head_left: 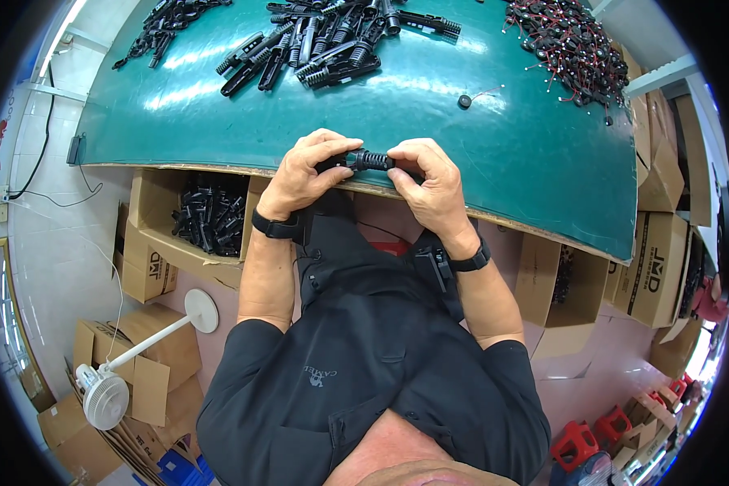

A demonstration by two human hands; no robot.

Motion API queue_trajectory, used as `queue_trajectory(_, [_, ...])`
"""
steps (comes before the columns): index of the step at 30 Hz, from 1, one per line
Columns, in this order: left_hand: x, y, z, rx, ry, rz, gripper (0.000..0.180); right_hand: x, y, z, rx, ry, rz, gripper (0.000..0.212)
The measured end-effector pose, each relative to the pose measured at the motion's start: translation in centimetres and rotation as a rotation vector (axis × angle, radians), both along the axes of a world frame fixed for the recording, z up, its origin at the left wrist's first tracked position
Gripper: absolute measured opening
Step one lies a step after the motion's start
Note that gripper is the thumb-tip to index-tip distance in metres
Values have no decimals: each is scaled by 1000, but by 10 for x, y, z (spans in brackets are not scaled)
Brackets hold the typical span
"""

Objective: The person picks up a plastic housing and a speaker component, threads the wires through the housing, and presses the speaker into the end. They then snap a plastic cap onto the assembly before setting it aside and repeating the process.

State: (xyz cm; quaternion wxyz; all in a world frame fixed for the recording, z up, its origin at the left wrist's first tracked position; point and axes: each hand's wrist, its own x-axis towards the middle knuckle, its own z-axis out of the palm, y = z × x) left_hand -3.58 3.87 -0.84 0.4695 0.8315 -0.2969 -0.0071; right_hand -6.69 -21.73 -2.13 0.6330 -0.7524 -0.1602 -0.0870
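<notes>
Between my two hands, just above the near edge of the green tabletop (283,146), I hold a black cylindrical part with a ribbed, spring-like middle (373,160). My left hand (312,170) pinches its left end between thumb and fingers. At the other end, the fingers and thumb of my right hand (431,180) close on it. Both ends are partly hidden by my fingers. Further back lies a pile of similar black ribbed parts (324,40). A single round black piece with a thin wire (465,101) rests on the table to the right.
Round black pieces with red wires (571,49) are heaped at the back right, more black parts (170,24) at the back left. Under the table, a cardboard box (158,235) holds black parts (211,217); another open box (571,300) stands right. A white fan (105,398) is lower left.
</notes>
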Motion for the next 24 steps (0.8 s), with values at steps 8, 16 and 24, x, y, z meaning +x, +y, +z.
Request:
queue_trajectory(8, [-1, 1, -1, 2, 2, 4, 54, 0, -1, 1, -48, -58, -4, 29])
queue_trajectory(16, [0, 1, 0, 6, 5, 3, 55, 0, 2, -3, -49, -123, -47, 27])
queue_trajectory(24, [1, 0, 1, 23, 6, 10, 55, 0, 5, -2, -44, -148, -79, 27])
